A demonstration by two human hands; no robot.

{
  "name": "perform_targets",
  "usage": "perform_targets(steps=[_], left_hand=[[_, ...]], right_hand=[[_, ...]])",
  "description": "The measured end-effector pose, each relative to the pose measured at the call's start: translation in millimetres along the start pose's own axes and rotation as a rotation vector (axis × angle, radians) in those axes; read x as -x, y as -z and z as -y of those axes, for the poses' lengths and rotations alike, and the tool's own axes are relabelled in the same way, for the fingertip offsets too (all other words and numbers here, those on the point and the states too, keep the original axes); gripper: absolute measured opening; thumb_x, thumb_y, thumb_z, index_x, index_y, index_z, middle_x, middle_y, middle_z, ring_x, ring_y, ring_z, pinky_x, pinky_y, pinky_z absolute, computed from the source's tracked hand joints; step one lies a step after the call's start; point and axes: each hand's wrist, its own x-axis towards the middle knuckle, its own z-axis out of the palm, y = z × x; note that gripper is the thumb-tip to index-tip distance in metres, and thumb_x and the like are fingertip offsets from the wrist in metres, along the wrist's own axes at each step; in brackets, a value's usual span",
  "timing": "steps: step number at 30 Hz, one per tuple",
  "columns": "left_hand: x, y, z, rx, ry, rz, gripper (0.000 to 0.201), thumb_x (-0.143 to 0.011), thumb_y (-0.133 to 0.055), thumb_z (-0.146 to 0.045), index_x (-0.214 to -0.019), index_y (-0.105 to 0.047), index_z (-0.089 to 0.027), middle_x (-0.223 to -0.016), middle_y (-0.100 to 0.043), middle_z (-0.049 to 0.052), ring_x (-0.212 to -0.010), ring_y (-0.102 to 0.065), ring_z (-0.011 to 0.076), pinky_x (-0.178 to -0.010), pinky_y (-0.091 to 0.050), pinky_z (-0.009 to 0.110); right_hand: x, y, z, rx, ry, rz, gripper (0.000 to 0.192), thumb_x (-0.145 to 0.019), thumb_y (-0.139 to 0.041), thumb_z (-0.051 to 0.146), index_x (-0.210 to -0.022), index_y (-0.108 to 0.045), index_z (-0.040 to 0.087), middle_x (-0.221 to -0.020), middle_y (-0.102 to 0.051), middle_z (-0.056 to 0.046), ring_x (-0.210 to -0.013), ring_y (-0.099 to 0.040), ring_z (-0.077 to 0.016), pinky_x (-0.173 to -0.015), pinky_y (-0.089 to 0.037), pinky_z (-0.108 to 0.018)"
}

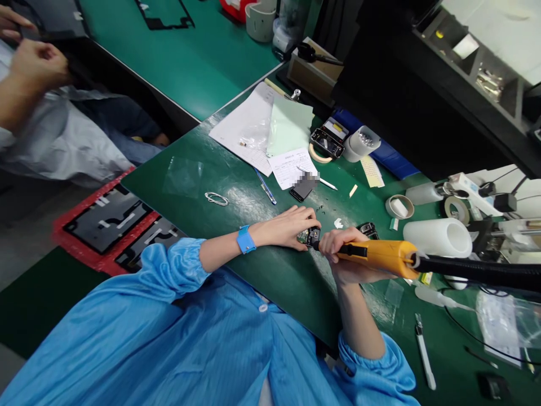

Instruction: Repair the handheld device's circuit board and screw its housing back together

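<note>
I am pressing my left hand (291, 224) down on a small circuit part (307, 237), its fingers curled over the part and pinning it to the green surface (270, 270) just in front of my chest. My right hand (344, 248) is wrapping around a yellow electric screwdriver (380, 255), with the tip resting at the right edge of the part, touching it as far as I can tell. My fingertips are sitting just beside that tip, so if the bit is skidding off a screw head it could be jabbing a finger or scratching the board. The thick black hose (477, 270) trailing off to the right is tugging sideways, I judge, and could be tilting the tool. Loose white scraps (338, 223) and a small black piece (367, 229) are lying near, easy to knock away.
</note>
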Motion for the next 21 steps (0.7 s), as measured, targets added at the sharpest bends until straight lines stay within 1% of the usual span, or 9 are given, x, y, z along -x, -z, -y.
perform_targets(steps=[2,4,6,8,9,13,17,21], left_hand=[[0.2,-0.3,0.4,0.004,0.0,0.0,0.05,-0.095,-0.085,-0.032,-0.139,-0.065,-0.019,-0.135,-0.063,0.012,-0.122,-0.06,0.0328,-0.105,-0.046,0.043],[0.4,-0.6,0.9,0.015,-0.001,0.0,0.049,-0.095,-0.085,-0.032,-0.137,-0.065,-0.019,-0.135,-0.063,0.013,-0.121,-0.061,0.033,-0.105,-0.046,0.043],[0.7,-0.8,1.4,0.037,-0.003,-0.009,0.046,-0.095,-0.084,-0.033,-0.135,-0.065,-0.02,-0.134,-0.064,0.013,-0.121,-0.061,0.0331,-0.105,-0.047,0.044],[1.1,-0.9,1.8,0.06,-0.006,-0.018,0.044,-0.095,-0.083,-0.033,-0.134,-0.066,-0.021,-0.134,-0.064,0.012,-0.12,-0.061,0.033,-0.105,-0.047,0.044],[1.3,-0.9,2.1,0.066,-0.008,-0.02,0.043,-0.096,-0.083,-0.034,-0.134,-0.065,-0.022,-0.134,-0.064,0.012,-0.12,-0.061,0.0328,-0.105,-0.047,0.044],[1.6,-0.9,3.1,0.051,-0.016,-0.009,0.041,-0.097,-0.082,-0.032,-0.132,-0.064,-0.022,-0.133,-0.065,0.011,-0.117,-0.063,0.0314,-0.107,-0.045,0.044],[2.0,-1.2,4.2,0.06,-0.027,-0.013,0.043,-0.096,-0.084,-0.031,-0.132,-0.064,-0.02,-0.133,-0.065,0.012,-0.117,-0.063,0.0319,-0.106,-0.046,0.043],[2.4,-1.5,4.9,0.094,-0.028,-0.03,0.043,-0.095,-0.084,-0.031,-0.132,-0.065,-0.022,-0.131,-0.066,0.011,-0.117,-0.063,0.0322,-0.107,-0.046,0.044]], right_hand=[[1.0,0.4,-0.1,0.021,-0.002,0.022,0.083,-0.09,-0.048,0.102,-0.068,-0.065,0.024,-0.041,-0.04,0.007,-0.029,-0.034,-0.0122,-0.037,-0.033,-0.027],[2.9,-0.1,0.1,0.042,0.0,0.022,0.077,-0.093,-0.051,0.096,-0.067,-0.064,0.025,-0.041,-0.04,0.007,-0.03,-0.035,-0.0128,-0.037,-0.033,-0.028],[5.2,-0.9,0.4,0.064,-0.013,0.015,0.066,-0.101,-0.056,0.079,-0.064,-0.062,0.025,-0.041,-0.039,0.007,-0.032,-0.036,-0.0131,-0.039,-0.034,-0.028],[7.3,-1.0,0.5,0.083,-0.033,0.014,0.059,-0.104,-0.059,0.066,-0.061,-0.06,0.025,-0.041,-0.039,0.007,-0.033,-0.037,-0.0133,-0.041,-0.034,-0.029],[8.1,-0.7,0.5,0.088,-0.041,0.019,0.06,-0.104,-0.059,0.066,-0.061,-0.06,0.025,-0.041,-0.039,0.006,-0.033,-0.038,-0.0135,-0.041,-0.033,-0.029],[7.8,2.2,0.2,0.098,-0.052,0.052,0.074,-0.095,-0.06,0.087,-0.056,-0.058,0.025,-0.042,-0.042,0.004,-0.033,-0.039,-0.0142,-0.04,-0.031,-0.031],[4.3,2.4,1.0,0.079,-0.06,0.089,0.076,-0.093,-0.061,0.089,-0.053,-0.056,0.024,-0.042,-0.042,0.003,-0.033,-0.04,-0.0139,-0.039,-0.03,-0.03],[3.4,1.1,2.1,0.057,-0.091,0.056,0.072,-0.093,-0.064,0.085,-0.055,-0.057,0.025,-0.04,-0.039,0.005,-0.032,-0.038,-0.0133,-0.04,-0.03,-0.03]])
